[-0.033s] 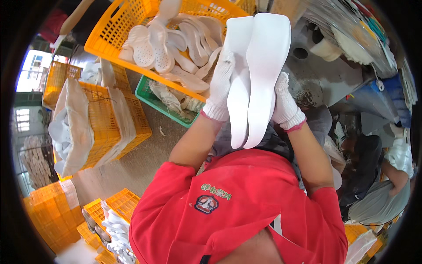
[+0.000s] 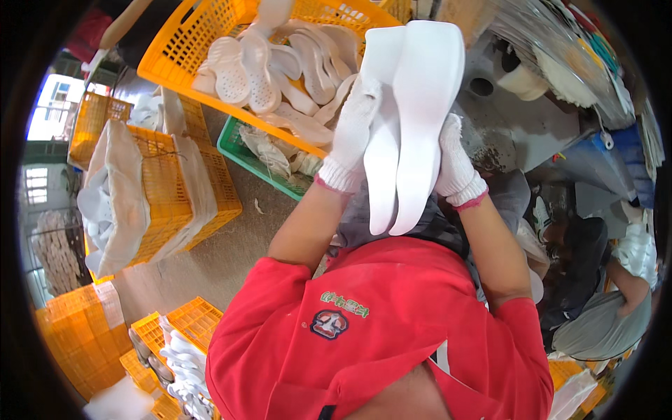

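Note:
Two smooth white insoles, a left one and a right one, are held side by side in front of my red shirt. Their wide ends point away from me and their narrow ends reach down close to my waist. My left hand, in a white knit glove, grips the left insole by its outer edge. Along the right insole's outer edge, my right hand is closed in a matching glove, its fingers partly hidden behind the insole. The two insoles overlap slightly along the middle.
An orange crate of white insoles, some perforated, stands ahead on the left. Partly under it is a green basket with crumpled pale pieces. More orange crates line the left side. Plastic-wrapped material and a seated co-worker are on the right.

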Demonstrator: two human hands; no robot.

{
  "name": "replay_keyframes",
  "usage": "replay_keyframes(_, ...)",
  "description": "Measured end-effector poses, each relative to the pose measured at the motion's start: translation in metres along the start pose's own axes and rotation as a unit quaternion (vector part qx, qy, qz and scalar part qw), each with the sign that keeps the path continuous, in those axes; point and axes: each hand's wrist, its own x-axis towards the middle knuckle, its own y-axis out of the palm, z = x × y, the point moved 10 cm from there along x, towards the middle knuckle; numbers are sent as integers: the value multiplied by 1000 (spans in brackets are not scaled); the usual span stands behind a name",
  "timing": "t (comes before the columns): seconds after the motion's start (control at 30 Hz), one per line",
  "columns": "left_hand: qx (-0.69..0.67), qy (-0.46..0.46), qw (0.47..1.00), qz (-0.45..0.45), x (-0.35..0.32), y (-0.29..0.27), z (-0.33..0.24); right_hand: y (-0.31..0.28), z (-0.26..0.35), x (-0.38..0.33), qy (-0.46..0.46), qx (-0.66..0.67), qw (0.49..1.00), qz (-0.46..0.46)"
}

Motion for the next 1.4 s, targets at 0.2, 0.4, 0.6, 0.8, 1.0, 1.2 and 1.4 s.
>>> replay_keyframes(0.2, 228, 33, 963, 141, -42, 41, -39, 37, -10, 21, -20, 129, 984, 121)
replay_keyframes(0.4, 320, 70, 937, 119, -55, 40, -46, 24, -14, 30, -17, 58, 998, 17)
replay_keyframes(0.6, 67, -24, 997, 16, -14, -38, -17, 108, 62, -12, -226, -750, 602, -153)
replay_keyframes(0.8, -92, 43, 992, 71, -6, -69, 8, 157, 63, -15, -250, -729, 634, -68)
replay_keyframes(1.0, -96, 236, 963, -85, 30, -118, -108, 136, 69, -40, -282, -693, 663, 38)
replay_keyframes(1.2, -14, 418, 901, -114, 92, -209, -241, 12, 11, -71, -13, -567, 822, -46)
replay_keyframes(1.4, -232, 287, 910, 191, 126, -193, -285, -87, 4, -124, 14, -563, 804, -190)
